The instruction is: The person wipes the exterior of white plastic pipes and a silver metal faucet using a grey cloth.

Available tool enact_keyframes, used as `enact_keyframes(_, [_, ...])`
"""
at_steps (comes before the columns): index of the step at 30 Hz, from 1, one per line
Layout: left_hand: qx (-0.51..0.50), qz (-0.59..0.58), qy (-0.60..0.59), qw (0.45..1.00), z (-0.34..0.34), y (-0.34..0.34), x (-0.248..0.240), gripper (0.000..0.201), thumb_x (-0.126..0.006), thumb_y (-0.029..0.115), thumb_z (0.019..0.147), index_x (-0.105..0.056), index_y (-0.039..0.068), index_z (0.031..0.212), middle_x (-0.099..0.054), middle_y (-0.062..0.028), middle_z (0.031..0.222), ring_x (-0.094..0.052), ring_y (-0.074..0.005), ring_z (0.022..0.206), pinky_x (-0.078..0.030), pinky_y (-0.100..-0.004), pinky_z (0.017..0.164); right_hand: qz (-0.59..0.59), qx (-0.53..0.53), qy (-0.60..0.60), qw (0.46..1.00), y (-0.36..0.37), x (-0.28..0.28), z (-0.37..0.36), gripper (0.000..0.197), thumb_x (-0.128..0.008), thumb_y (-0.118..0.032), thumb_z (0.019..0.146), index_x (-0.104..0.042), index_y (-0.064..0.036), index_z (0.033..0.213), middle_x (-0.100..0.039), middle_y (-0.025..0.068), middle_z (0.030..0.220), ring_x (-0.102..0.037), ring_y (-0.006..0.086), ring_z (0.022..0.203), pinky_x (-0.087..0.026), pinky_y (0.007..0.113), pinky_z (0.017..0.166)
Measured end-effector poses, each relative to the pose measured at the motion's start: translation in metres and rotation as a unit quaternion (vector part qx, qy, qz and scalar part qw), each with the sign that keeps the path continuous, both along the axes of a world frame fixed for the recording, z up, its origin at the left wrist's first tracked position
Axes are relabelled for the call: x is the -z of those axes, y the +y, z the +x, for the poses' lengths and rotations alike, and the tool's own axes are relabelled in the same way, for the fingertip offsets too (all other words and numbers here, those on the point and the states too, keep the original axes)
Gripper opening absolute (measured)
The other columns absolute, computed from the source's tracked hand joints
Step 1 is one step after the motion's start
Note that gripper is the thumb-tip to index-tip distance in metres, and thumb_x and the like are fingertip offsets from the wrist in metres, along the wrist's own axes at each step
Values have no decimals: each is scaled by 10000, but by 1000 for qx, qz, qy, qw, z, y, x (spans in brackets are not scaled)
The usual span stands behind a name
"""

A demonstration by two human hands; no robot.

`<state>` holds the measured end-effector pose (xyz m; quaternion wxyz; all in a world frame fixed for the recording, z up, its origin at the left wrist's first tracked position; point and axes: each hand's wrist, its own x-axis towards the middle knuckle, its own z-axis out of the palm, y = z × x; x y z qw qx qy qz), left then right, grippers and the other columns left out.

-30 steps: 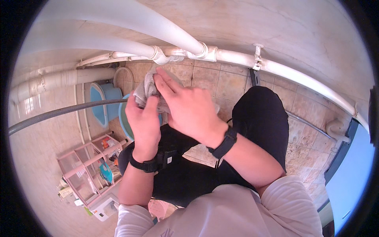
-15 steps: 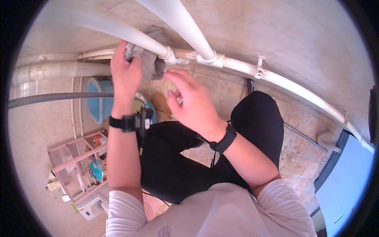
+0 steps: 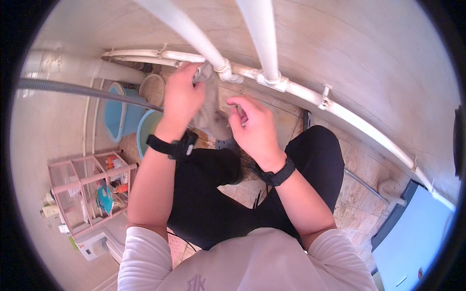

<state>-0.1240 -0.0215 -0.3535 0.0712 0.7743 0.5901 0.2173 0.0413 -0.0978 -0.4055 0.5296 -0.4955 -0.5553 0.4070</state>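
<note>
A crumpled grey cloth [image 3: 209,109] hangs down below the white pipes, its lower end darker. My left hand [image 3: 183,94] is closed on its upper part, close beside the slanting pipe joint. To the right of the cloth is my right hand [image 3: 255,128], its fingers loosely curled. Thumb and forefinger stand slightly apart, and nothing shows between them. Both wrists carry black straps.
White pipes [image 3: 306,93] run along the wall, and two slanting ones [image 3: 262,39] join them. A grey corrugated hose [image 3: 87,88] crosses at left above blue tubs [image 3: 116,114]. A pink shelf rack [image 3: 87,179] stands lower left; a pale blue panel [image 3: 412,242] is at right.
My left hand has brought the cloth down and to the right, out from behind the slanting pipe. The right hand has shifted right, its thumb and forefinger closer together. The view has shifted.
</note>
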Motion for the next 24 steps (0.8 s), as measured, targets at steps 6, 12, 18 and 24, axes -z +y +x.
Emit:
enact_keyframes(6, [-66,-26,-132,989,-1,-29,9,402,-574,-13,792,-628,12,1190,-655,-253,1089,-625,-444,1030,-513,-451,876,42,-17,-50,998,-1,4,-25,365,-647,-61,824,-599,-25,1184,-647,184,1111,-649,354,891,-542,426,792])
enact_keyframes(12, [-61,44,-258,963,-5,-16,0,424,-588,-7,818,-594,-9,1242,-669,-264,1089,-646,-423,1036,-521,-434,894,171,-11,-269,948,8,-6,-47,806,-709,-124,773,-337,7,1476,-404,253,1456,-478,457,1181,-459,505,997])
enact_keyframes(18, [-137,60,-159,976,-7,13,30,376,-712,177,799,-636,23,1133,-600,-192,1114,-629,-415,978,-517,-492,851,108,6,-358,928,35,9,-73,909,-733,-176,765,-261,72,1501,-401,259,1474,-523,441,1131,-523,460,890])
enact_keyframes(24, [-246,-9,-197,949,-1,32,32,385,-749,212,764,-607,-7,1047,-619,-210,1044,-622,-425,985,-510,-504,833,113,86,-429,892,53,11,-89,910,-727,-229,764,-284,59,1506,-413,193,1502,-583,376,999,-592,419,683])
